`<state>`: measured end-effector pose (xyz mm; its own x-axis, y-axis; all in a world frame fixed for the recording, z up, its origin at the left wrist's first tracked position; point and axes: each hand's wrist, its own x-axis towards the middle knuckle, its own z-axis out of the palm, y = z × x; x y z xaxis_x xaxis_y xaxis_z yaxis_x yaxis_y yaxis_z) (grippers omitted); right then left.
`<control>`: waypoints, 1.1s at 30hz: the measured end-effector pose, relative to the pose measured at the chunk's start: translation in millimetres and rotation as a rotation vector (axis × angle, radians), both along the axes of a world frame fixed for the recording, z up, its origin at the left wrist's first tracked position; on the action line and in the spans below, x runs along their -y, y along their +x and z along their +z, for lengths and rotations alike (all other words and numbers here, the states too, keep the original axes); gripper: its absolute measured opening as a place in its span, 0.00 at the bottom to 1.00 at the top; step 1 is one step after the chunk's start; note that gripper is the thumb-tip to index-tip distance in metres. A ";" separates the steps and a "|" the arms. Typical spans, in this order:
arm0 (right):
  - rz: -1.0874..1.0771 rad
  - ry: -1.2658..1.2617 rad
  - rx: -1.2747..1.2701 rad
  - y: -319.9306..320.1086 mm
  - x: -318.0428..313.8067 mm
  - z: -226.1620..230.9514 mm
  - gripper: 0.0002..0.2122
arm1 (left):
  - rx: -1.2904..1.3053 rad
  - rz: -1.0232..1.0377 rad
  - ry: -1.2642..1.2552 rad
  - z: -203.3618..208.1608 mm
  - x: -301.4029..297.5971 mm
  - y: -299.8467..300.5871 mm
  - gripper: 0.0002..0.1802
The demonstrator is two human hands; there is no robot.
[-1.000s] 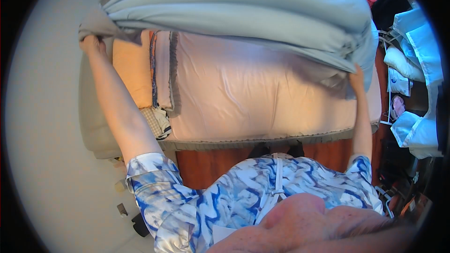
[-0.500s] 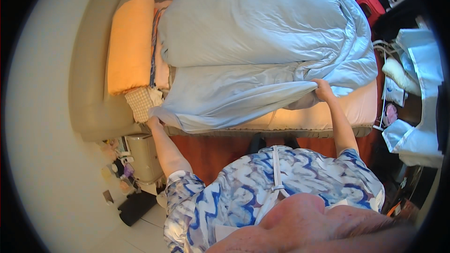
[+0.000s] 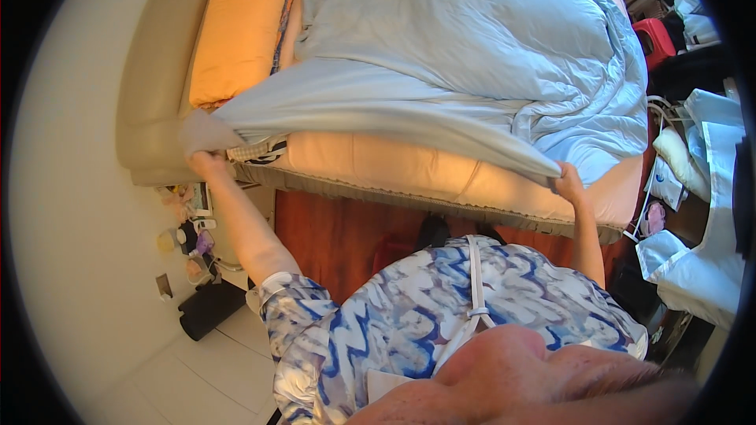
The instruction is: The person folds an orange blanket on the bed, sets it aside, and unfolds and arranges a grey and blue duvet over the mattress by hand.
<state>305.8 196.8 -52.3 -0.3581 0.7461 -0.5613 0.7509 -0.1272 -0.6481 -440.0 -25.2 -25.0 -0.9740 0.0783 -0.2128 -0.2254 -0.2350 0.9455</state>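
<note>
A light blue duvet (image 3: 465,39) lies over the bed, puffed on the far part and flatter toward me. Its near edge is stretched between my two hands and lifted off the mattress. My left hand (image 3: 206,164) is closed on one corner of it, by the headboard end. Farther right, my right hand (image 3: 568,182) grips the same edge near the foot of the bed. Under the raised edge shows a peach fitted sheet (image 3: 378,159). An orange pillow or folded quilt (image 3: 240,31) lies against the headboard, and a checked cloth (image 3: 250,151) is partly covered beside my left hand.
The padded beige headboard (image 3: 161,71) rises at left. Below it, a bedside cabinet (image 3: 248,224) carries small items. At right stand a white-framed rack (image 3: 657,134) with pale cloths (image 3: 693,260) and a red stool (image 3: 654,41). Wooden floor (image 3: 323,228) lies between me and the bed.
My left hand has moved left and up toward the headboard, pulling the duvet's corner over the checked cloth. The right hand has shifted slightly right and down. The near edge is now stretched straighter, uncovering more sheet.
</note>
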 end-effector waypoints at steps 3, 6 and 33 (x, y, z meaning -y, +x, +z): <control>0.177 0.037 -0.011 -13.4 1.1 -22.8 0.10 | -0.168 0.130 -0.188 27.1 78.9 -72.8 0.20; 0.249 0.197 0.132 2.9 -3.9 -62.4 0.16 | -0.165 -0.091 -0.391 -8.5 23.0 -29.4 0.24; -0.460 1.436 0.387 225.0 -194.3 -47.5 0.06 | -1.053 -1.718 -0.464 33.1 -217.0 579.7 0.20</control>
<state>530.7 391.2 -99.9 0.0365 0.7200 0.6930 0.9669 0.1497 -0.2064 139.7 191.8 8.0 0.2822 0.9593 -0.0124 0.6424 -0.1794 0.7451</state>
